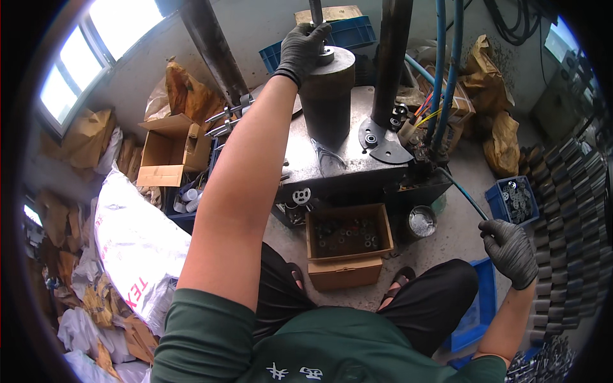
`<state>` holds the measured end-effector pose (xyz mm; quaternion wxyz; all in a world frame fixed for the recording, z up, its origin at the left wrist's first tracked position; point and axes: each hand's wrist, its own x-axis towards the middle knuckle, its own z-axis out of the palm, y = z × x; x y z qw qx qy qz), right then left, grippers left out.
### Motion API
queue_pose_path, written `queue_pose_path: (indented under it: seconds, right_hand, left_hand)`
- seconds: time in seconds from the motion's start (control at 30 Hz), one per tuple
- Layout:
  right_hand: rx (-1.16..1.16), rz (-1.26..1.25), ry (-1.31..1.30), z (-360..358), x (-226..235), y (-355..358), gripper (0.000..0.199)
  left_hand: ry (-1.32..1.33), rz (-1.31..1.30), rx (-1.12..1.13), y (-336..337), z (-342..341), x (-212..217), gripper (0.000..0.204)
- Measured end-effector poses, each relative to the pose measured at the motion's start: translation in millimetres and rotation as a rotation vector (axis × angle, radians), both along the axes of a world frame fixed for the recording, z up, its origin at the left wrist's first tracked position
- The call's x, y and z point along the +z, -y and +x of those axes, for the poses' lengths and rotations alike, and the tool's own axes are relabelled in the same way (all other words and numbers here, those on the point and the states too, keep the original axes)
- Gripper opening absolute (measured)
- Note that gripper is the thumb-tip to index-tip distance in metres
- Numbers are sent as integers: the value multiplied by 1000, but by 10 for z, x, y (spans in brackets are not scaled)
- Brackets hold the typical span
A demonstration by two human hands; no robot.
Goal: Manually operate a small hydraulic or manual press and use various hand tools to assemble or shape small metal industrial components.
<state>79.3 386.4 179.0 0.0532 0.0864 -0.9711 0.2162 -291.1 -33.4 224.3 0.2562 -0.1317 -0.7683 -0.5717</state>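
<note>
My left hand (302, 50), in a dark grey glove, reaches to the top of a thick steel cylinder (327, 83) standing on the machine's metal table. Its fingers close around a small round metal part (325, 56) on that cylinder, right below a slim vertical rod (316, 11). Part of the piece is hidden by the glove. Off to the right, my gloved right hand (509, 253) grips the end of a long thin lever (465, 193), which slopes down toward me from the machine's right side.
Dark columns (387, 60) flank the cylinder. On the metal table (290, 150) lie a forked piece (327, 154) and a curved plate with bearings (391, 152). Below are a carton of metal rings (348, 267) and a tin can (421, 221). A blue bin (495, 199) and stacked metal parts (571, 236) stand right.
</note>
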Motion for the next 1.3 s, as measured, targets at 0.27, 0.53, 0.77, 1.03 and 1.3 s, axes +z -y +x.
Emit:
queue_pose_path:
  seconds: [0.27,0.53,0.77,1.03,1.3]
  right_hand:
    - [36,149,176,153,-164,-68,18]
    - [16,171,149,96,-48,87,22]
    - [35,51,-19,23,19,-46,29]
    - [9,-18,19,15,-59,-65,27]
    - [25,46,155,6,-38,-63,27]
  left_hand:
    - [48,173,-156,-1,-114,-31,47]
    - [73,130,-107,46,-106,-33,38]
    - [103,131,-116,-27,-3,10,34]
    - [79,116,-88,-24,-52,-13,34]
    - [83,96,-80,0,-50,-16,34]
